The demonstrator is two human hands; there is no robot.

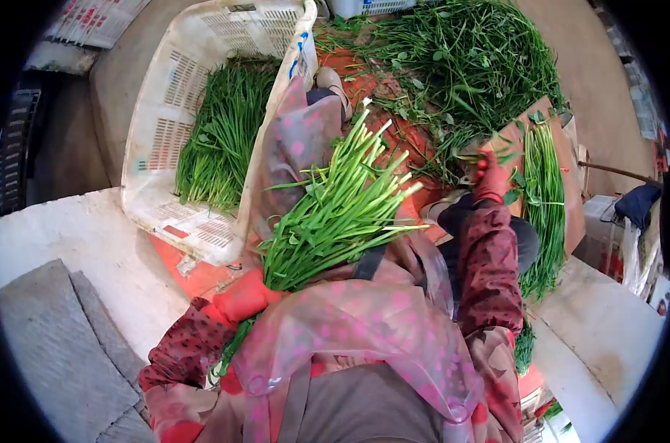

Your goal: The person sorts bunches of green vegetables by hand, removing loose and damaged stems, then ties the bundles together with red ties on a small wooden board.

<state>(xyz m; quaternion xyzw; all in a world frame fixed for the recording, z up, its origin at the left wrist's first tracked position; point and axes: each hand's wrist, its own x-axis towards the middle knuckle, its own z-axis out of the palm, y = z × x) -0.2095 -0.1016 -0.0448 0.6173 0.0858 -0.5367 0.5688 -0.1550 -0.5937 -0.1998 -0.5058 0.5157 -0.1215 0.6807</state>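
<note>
While my left grip (245, 297) is closed around the leafy end of the bunch (335, 210) — slanting just right of the crate (156, 140) — my right grip (492, 179) sits well right of the crate, past the bunch and beside the bundle (545, 214), partly curled; I cannot tell whether it has hold of the leaves (506, 156) there.

1. Brown floor (608, 88) spreads out beyond the right hand (494, 179).
2. I see a white slab (77, 236) left of the left hand (245, 295), a grey mat (54, 347) lying on it.
3. Farther out, ahead and left of that hand, stands a dark crate (14, 151).
4. Pale light falls brightly over the slab.
</note>
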